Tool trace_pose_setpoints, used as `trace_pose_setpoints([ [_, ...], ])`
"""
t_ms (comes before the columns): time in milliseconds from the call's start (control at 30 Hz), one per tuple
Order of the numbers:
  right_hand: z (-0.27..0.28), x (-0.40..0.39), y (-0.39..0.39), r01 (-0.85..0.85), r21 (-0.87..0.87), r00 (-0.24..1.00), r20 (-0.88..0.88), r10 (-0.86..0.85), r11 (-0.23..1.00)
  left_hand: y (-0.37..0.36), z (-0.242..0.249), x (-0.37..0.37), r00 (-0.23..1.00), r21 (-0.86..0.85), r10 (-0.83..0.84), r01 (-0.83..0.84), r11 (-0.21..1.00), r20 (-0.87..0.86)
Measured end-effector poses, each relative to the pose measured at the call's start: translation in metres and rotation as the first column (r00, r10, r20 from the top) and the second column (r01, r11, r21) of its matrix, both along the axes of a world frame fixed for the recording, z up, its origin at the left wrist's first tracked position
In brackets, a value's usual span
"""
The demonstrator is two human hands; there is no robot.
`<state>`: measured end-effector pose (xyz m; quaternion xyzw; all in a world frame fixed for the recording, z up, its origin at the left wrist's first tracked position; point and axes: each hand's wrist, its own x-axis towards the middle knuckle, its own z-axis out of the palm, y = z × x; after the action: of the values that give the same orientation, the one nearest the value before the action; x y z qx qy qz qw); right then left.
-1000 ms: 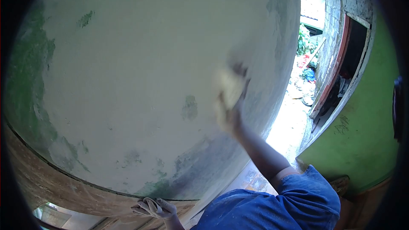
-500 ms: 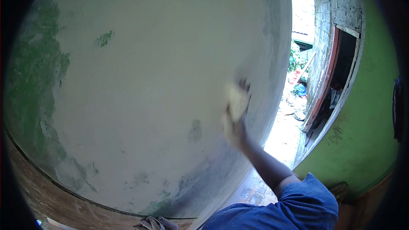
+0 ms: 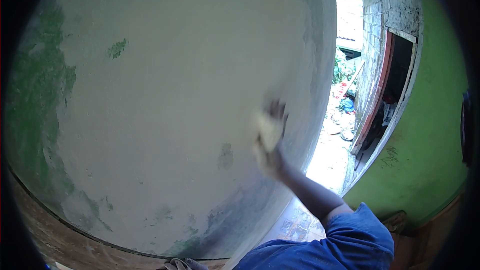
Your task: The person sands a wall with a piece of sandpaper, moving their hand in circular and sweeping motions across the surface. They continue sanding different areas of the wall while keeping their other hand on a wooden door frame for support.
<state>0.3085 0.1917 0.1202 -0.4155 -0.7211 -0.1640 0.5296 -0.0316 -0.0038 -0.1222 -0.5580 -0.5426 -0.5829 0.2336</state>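
My right hand (image 3: 270,140) is raised to a large pale wall (image 3: 165,90), near the wall's right-hand edge. It holds a pale yellowish pad (image 3: 270,132), whose exact kind is blurred by motion. The thumb lies along the pad's left side and the fingertips show beyond its upper end. Whitish coating covers most of the wall, with green paint (image 3: 35,80) showing at the left and darker, patchy areas low down. My forearm reaches up from a blue sleeve (image 3: 357,235). My left hand is out of the picture.
Right of the wall edge, a bright opening leads outside to scattered rubbish (image 3: 345,105) and plants. A doorway with a reddish frame (image 3: 375,105) stands beyond, beside a green wall (image 3: 425,135). A crumpled grey cloth (image 3: 184,264) lies at the wall's foot.
The view has shifted slightly, moving the wall's marks a little left and down. My right hand stays at nearly the same spot on the wall, still holding the pad.
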Motion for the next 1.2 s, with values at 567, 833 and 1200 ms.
trace_pose_setpoints([
  [567,0.100,0.062,0.035,0.067,0.490,0.957,-0.277,0.082,0.869,0.004,-0.013,-0.004,1.000,0.041,0.010,-0.010,0.999,-0.008],
  [833,0.123,0.065,0.007,0.082,0.533,0.982,-0.189,0.023,0.842,0.009,0.084,0.032,0.875,0.225,0.280,-0.203,0.953,-0.394],
  [1200,0.138,0.054,0.020,-0.017,0.398,0.992,-0.108,0.065,0.917,0.000,0.095,0.036,0.876,0.106,0.281,-0.260,0.960,-0.392],
])
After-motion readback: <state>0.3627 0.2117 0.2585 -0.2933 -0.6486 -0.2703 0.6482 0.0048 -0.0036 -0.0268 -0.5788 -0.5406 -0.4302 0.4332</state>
